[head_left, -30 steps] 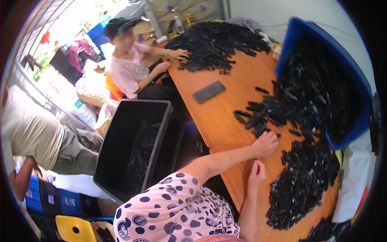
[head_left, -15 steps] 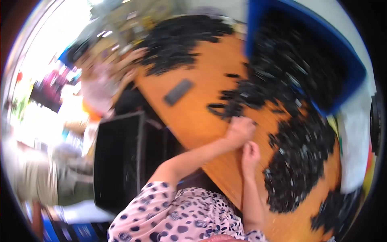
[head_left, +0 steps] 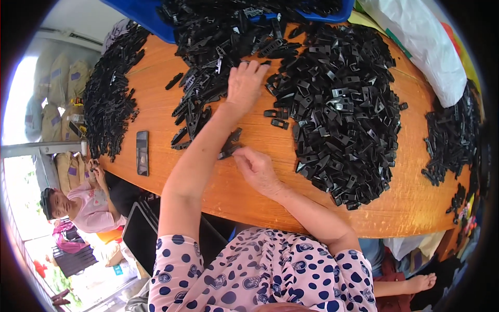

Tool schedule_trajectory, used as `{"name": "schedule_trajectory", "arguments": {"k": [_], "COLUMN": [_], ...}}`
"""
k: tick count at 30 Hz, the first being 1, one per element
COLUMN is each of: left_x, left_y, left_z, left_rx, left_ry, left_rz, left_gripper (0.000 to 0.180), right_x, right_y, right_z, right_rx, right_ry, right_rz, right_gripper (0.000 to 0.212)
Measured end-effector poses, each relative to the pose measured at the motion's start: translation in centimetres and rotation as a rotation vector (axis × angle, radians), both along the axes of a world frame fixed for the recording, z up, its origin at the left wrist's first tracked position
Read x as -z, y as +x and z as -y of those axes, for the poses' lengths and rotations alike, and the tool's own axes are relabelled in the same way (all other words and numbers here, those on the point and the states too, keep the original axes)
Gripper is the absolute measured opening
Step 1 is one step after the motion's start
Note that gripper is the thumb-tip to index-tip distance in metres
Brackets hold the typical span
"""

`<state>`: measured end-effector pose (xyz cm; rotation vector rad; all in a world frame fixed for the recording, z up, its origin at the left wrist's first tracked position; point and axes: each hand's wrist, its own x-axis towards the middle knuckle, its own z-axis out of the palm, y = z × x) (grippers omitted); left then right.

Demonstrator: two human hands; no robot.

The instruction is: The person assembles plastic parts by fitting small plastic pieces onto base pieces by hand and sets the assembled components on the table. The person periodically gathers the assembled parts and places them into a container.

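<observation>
My left hand [head_left: 246, 83] reaches across the orange-brown table to the near side of a heap of long, narrow black plastic pieces [head_left: 200, 78]. Its fingers are curled together, with a small dark piece at their tips. Closer to my body, my right hand [head_left: 258, 169] pinches a dark, jagged black plastic piece [head_left: 230, 146] between thumb and fingers, partly behind my left forearm. To the right lies a large pile of short black plastic pieces with square holes [head_left: 343, 119]. A few of these short pieces [head_left: 279, 124] lie loose at its left edge.
A blue bin [head_left: 338, 13] stands at the far edge, black pieces spilling from it. A phone [head_left: 142, 152] lies on the left, near another black heap [head_left: 110, 96]. A white bag [head_left: 421, 47] is at far right. A person [head_left: 88, 205] sits at the table's left end.
The view has turned and sharpened. My hands, close together before, are now apart: the left has reached out to the heap, while the right stays nearer my body with a black piece.
</observation>
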<state>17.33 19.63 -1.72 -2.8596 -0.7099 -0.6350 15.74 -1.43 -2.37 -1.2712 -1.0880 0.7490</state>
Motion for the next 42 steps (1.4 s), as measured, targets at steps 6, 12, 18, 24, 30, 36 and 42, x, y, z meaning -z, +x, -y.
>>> {"name": "schedule_trajectory", "arguments": {"k": [6, 12, 18, 24, 30, 36, 42], "left_x": [-2.9, -5.0, -6.2, -5.4, -4.2, -4.1, -4.0], "left_y": [0.4, 7.8, 16.2, 19.0, 20.3, 22.6, 18.7], "left_z": [-0.5, -4.5, -6.2, -6.6, -7.8, -7.1, -8.4], "left_rx": [0.011, 0.214, 0.070, 0.108, 0.278, 0.210, 0.157], "left_ry": [0.039, 0.081, -0.074, -0.142, -0.046, 0.022, 0.064], "left_rz": [-0.085, -0.190, -0.779, -0.800, -0.542, -0.553, -0.583], "left_gripper": [0.022, 0.060, 0.099, 0.093, 0.079, 0.055, 0.050], "right_x": [0.0, 0.1, -0.3, -0.3, -0.4, -0.4, 0.7], "right_y": [0.2, -0.2, 0.1, 0.4, 0.4, 0.6, 0.0], "right_z": [0.1, -0.3, -0.3, -0.1, -0.3, -0.7, -0.7], "right_rx": [0.024, 0.029, 0.042, 0.031, 0.023, 0.007, 0.028], "right_ry": [-0.026, 0.042, 0.076, 0.074, 0.092, 0.071, 0.134], "right_rz": [0.050, 0.049, 0.060, 0.053, 0.053, 0.050, 0.030], "right_gripper": [0.005, 0.003, 0.005, 0.008, 0.008, 0.005, 0.007]}}
